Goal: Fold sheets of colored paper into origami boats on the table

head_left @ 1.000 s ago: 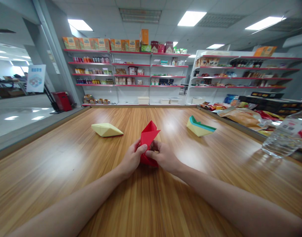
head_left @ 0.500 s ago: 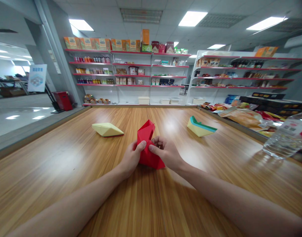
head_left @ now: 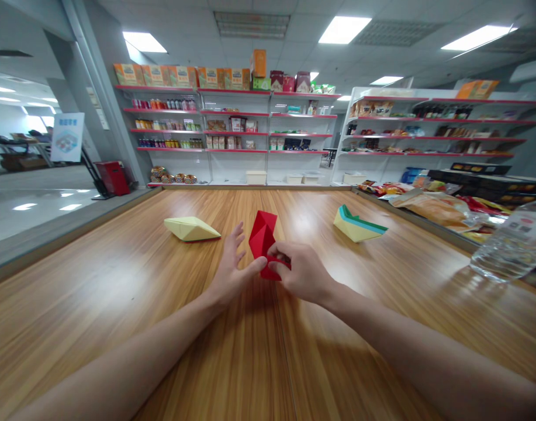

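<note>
A folded red paper boat [head_left: 262,235] is held above the middle of the wooden table, its pointed end tilted upward and away from me. My right hand [head_left: 300,269] pinches its right side between thumb and fingers. Beside its left side is my left hand [head_left: 234,266], open with the fingers spread; the thumb tip is at the boat's lower edge, and I cannot tell whether it touches. To the left lies a pale yellow paper boat [head_left: 192,228] on its side. On the right stands a yellow, blue and green paper boat [head_left: 358,225].
The wooden table [head_left: 162,345] has a raised rim. Past its right edge are snack bags [head_left: 434,207], dark boxes [head_left: 478,184] and a clear plastic bottle [head_left: 508,245]. Stocked shelves [head_left: 235,133] stand beyond the far edge.
My left hand has let go of the red boat and its fingers have spread. The boat has turned in my right hand, which still grips it. The other two boats have not moved.
</note>
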Tool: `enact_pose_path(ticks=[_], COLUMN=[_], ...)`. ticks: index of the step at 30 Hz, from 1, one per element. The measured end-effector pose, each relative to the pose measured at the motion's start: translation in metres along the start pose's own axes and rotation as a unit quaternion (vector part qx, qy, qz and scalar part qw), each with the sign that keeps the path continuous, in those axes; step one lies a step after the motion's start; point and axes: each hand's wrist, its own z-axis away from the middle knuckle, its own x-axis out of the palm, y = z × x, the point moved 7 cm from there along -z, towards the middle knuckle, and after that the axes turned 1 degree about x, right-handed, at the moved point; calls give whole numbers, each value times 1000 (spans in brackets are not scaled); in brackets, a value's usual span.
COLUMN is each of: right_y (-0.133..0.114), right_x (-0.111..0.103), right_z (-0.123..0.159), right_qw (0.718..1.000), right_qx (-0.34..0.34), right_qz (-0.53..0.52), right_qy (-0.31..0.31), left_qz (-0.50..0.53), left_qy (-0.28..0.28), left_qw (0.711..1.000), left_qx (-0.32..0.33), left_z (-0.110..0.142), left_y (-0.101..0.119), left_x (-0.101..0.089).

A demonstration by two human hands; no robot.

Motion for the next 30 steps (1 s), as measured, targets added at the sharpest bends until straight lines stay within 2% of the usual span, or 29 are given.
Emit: enact_pose_path(ticks=[3, 6, 10, 14, 19, 23, 25, 30], right_y=[-13, -14, -2, 8, 17, 14, 9, -1], right_x=[6, 17, 19, 21, 26, 30, 29, 22], right_z=[5, 9, 9, 9, 10, 9, 8, 8], right_qw=[976, 949, 936, 927, 916, 918, 923, 924], right_qx=[-63, -79, -14, 34, 40, -9, -32, -65], right_qz=[204, 294, 340, 358, 388, 383, 375, 377], right_qy=[-35, -79, -90, -105, -99, -98, -78, -13], left_qz=[-108, -182, -205, -218, -201, -220, -237, -240], left_qy=[1, 2, 9, -12, -67, -114, -102, 15], left_qw=[992, 980, 975, 971, 973, 964, 963, 970], left_qx=[66, 82, 91, 96, 86, 92, 82, 34], left_z=[0, -1, -3, -1, 2, 5, 5, 1], left_y=[13, 11, 2, -2, -5, -4, -3, -2], left_x=[-2, -4, -7, -3, 6, 15, 14, -4])
